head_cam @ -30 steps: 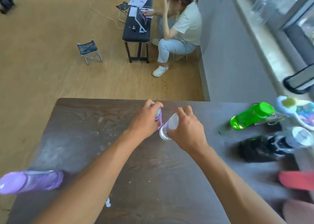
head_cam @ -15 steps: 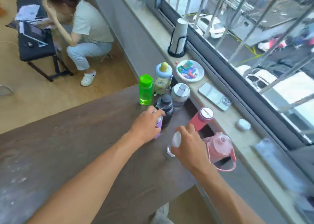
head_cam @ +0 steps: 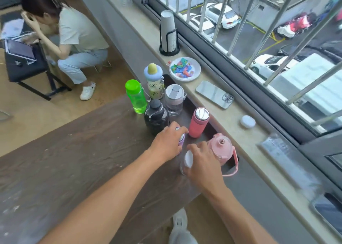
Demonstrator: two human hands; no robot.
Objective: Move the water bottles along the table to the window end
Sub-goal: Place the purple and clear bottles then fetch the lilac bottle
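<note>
Bottles crowd the counter (head_cam: pixel 64 160) at its window end. Hands work there: left hand (head_cam: pixel 167 144) wraps a purple bottle (head_cam: pixel 181 139), right hand (head_cam: pixel 202 163) grips a clear white-capped bottle (head_cam: pixel 187 160), apparently setting both among the rest.

Eight water bottles stand at the centre of the frame: one green (head_cam: pixel 136 96), one baby-blue-capped (head_cam: pixel 154 81), one clear with grey lid (head_cam: pixel 174 99), one black (head_cam: pixel 156 116), one coral (head_cam: pixel 199 122), one pink jug (head_cam: pixel 221 147), one purple (head_cam: pixel 181 139), one clear with white cap (head_cam: pixel 187 161). Two hands: left (head_cam: pixel 167 144), right (head_cam: pixel 202 165). Upper centre: one plate of sweets (head_cam: pixel 185 69), one cup stack (head_cam: pixel 168 32). Right of centre: one phone (head_cam: pixel 214 94).
</note>
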